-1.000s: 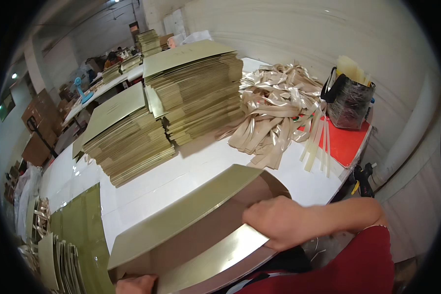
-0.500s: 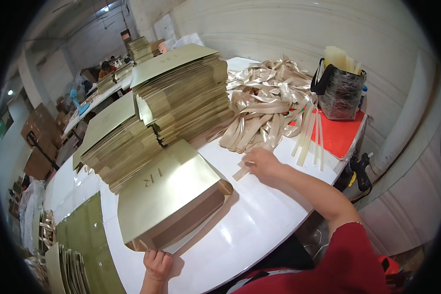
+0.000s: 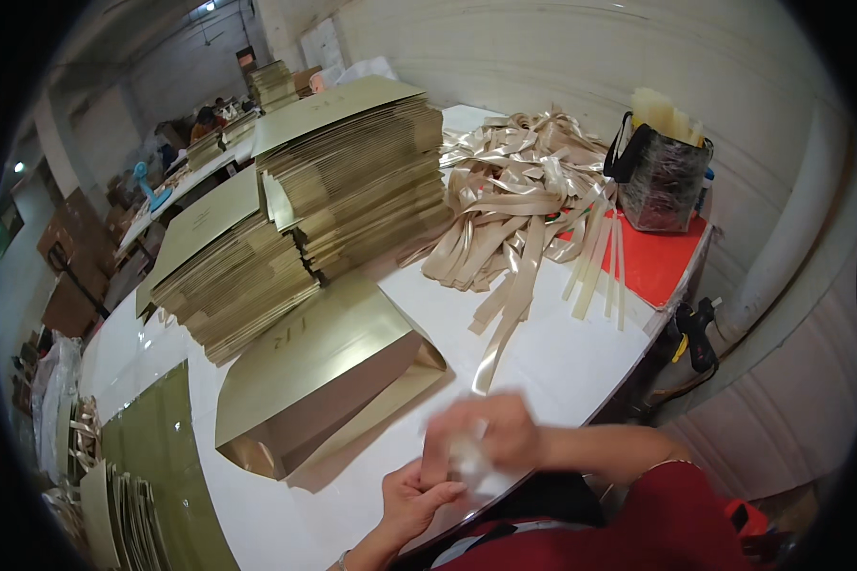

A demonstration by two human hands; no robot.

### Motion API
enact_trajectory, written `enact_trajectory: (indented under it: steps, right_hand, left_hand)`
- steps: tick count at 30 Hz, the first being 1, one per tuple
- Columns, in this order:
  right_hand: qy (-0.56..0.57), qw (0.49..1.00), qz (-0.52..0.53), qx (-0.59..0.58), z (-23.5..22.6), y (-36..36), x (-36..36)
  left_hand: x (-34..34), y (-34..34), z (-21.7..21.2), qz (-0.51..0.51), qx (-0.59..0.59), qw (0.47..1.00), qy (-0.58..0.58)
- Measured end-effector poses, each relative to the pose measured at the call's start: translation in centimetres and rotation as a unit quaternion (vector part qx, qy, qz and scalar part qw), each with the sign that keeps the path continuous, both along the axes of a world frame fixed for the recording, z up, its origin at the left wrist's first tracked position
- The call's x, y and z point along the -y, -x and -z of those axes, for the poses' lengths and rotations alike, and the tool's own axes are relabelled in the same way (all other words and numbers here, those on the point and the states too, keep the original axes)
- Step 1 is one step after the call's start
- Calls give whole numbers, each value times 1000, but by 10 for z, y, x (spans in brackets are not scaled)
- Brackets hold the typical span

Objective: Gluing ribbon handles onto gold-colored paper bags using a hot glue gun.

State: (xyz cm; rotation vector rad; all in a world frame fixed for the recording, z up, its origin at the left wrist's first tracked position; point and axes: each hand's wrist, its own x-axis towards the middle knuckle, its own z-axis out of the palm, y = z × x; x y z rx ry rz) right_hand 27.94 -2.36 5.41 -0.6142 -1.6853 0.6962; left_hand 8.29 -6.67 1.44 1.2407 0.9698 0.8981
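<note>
Left hand (image 3: 414, 500): fingers bent, thumb laid out, closed on the lower end of a beige ribbon strip (image 3: 435, 463), satin by its look. Right hand (image 3: 486, 433): just above the left, fingers curled, smeared by blur; cannot tell whether it grips the strip. A glossy pale patch between the two is too blurred to resolve. Both hands are over the near edge of the white surface (image 3: 562, 357), which is smooth and shiny.

Gold bag (image 3: 319, 357): lies on the surface ahead and to the left of the hands, apart from them, just in front of the stacks. Thin, stiff sheet with a soft metallic sheen; boxy body, opening turned toward the person, side panel creased and bowed at the right, dark printed marks on the upper face.

Behind it, two stacks of flat gold pieces, one taller (image 3: 367, 186), one lower (image 3: 238, 276); their edges form fine, uneven layers. To their right, a tangled heap of satin ribbons (image 3: 533, 190), glossy in the folds, loose ends trailing forward. Beside the heap, slim translucent sticks (image 3: 592, 266) lie partly over a flat red sheet (image 3: 662, 271). Black container (image 3: 671, 190), wrapped in wrinkled clear film, holds more pale yellowish sticks upright.
</note>
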Motion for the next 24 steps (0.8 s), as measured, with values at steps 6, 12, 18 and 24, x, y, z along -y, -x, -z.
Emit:
enact_trajectory:
  steps: [6,12,18,24]
  right_hand:
    - [288,886,263,-249,21,-92,-87]
    - [374,790,190,-448,53,-94,-79]
    - [571,732,101,-357,43,-41,-29]
    - [591,790,-59,-154,48,8,-7]
  left_hand:
    - [15,123,-11,-40,-183,975,121]
    - [52,223,-6,-225,-222,942,107]
    - [52,241,38,-456,591,652,131]
    - [0,127,-12,-234,-216,938,-135]
